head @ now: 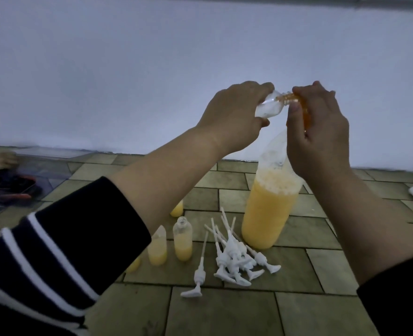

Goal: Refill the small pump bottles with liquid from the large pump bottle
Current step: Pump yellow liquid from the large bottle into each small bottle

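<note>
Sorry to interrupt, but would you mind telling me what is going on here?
A person holds two small bottles mouth to mouth in the air: the left hand grips a clear bottle, the right hand an orange-filled bottle. Below stand the large bottle, part-filled small bottles and loose white pump heads.
</note>
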A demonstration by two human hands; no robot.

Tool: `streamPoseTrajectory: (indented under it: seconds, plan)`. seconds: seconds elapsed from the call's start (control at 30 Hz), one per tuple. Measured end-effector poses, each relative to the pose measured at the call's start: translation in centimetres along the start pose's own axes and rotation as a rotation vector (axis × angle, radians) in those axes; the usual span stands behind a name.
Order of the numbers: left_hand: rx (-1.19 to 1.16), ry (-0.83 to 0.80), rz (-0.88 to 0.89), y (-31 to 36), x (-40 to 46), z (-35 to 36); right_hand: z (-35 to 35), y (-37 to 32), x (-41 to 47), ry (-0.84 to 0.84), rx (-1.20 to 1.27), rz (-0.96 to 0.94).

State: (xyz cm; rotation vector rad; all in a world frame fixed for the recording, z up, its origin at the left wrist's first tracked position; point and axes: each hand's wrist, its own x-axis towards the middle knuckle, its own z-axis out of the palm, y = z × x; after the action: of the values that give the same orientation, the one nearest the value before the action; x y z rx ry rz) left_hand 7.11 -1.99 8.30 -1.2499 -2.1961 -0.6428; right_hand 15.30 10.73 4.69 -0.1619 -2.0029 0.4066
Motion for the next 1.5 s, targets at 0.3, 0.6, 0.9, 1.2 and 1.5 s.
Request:
streamPoseTrajectory:
  seconds: [0.3, 0.6, 0.9, 1.2, 1.5]
  plan:
    - [0.072, 0.041, 0.029, 0.1, 0.6, -1.1, -0.8, 0.2, 1.4, 0.014, 0.107, -0.043]
    - [0.058, -0.008, 0.025, -0.2, -0.1, -0.1, 0.2, 0.2, 0.3, 0.007, 0.081, 0.018]
    - [0.053, 0.059, 0.023, 0.3, 0.4, -0.5, -0.1, 0.1, 0.6, 0.066, 0.094, 0.006]
    - [0.058, -0.034, -0.004, -0.3, 0.5, -1.6, -0.3, -0.8, 1.3, -0.014, 0.006, -0.01]
    - [0.085, 0.028, 0.009, 0.1, -0.1, 0.4, 0.4, 0.5, 0.6, 0.022, -0.009, -0.006]
